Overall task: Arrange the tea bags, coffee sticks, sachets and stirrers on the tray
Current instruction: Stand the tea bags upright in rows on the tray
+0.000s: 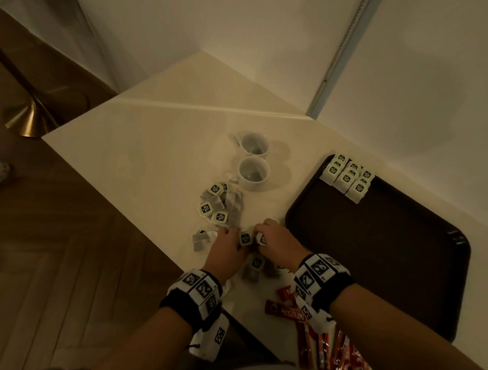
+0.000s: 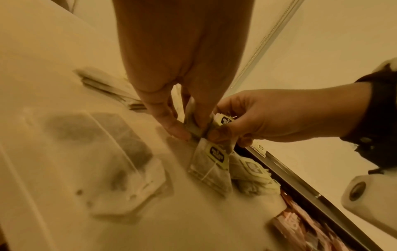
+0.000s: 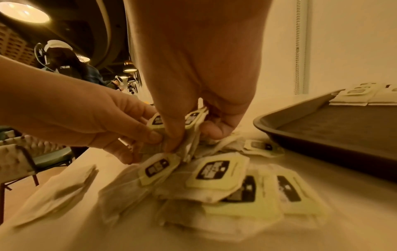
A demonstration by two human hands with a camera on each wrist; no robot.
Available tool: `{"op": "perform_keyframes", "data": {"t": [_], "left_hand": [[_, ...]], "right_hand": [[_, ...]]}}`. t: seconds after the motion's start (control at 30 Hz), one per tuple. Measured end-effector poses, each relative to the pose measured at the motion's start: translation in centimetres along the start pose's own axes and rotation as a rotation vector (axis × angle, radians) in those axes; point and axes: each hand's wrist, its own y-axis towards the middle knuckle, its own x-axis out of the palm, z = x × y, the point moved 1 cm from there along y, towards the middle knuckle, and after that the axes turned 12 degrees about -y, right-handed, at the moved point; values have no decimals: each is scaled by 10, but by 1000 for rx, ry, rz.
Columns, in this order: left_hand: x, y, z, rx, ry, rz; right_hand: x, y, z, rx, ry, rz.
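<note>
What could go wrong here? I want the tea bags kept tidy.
Both the left hand and the right hand pinch green-tagged paper tea bags that are bunched together, so strings may tangle or thin paper tear. Carrying them to the dark brown plastic tray could nudge the neat tea bag rows at its far corner.

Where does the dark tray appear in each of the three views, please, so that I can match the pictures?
Head: the dark tray lies right of centre, beside the right hand.
Left wrist: only the tray's rim shows, a dark diagonal strip at lower right.
Right wrist: its near corner fills the right edge.
Shared landmark: the tea bags pinched between both hands.
</note>
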Motion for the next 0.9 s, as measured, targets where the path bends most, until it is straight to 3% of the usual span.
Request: {"op": "perform_keyframes", "data": {"t": [0.2,0.3,0.37,0.43,0.53,0.6,0.77,0.9], "left_hand": [[-17,2,19,101,-88,86],[-33,5,38,92,-350,19],[-42,5,47,55,-568,-16],[-51,5,51,-28,-826,-8],[-59,5,56,-145,-1126,-42],[-61,3,61,-224,-1187,-107],[-52,-3,78,-373,-1071,-404],[-44,-5,86,-407,-1074,-677]], "right_hand": [[-33,-2,8,12,279,6],[-60,-4,13,4,326,-24],[-77,-8,14,32,523,-58],[-93,-15,14,42,676,-79],[-114,-24,12,5,703,-105],[-125,-28,9,-27,659,-102],[-143,-30,-1,-131,524,-162],[-146,-25,-9,-244,372,-188]]}}
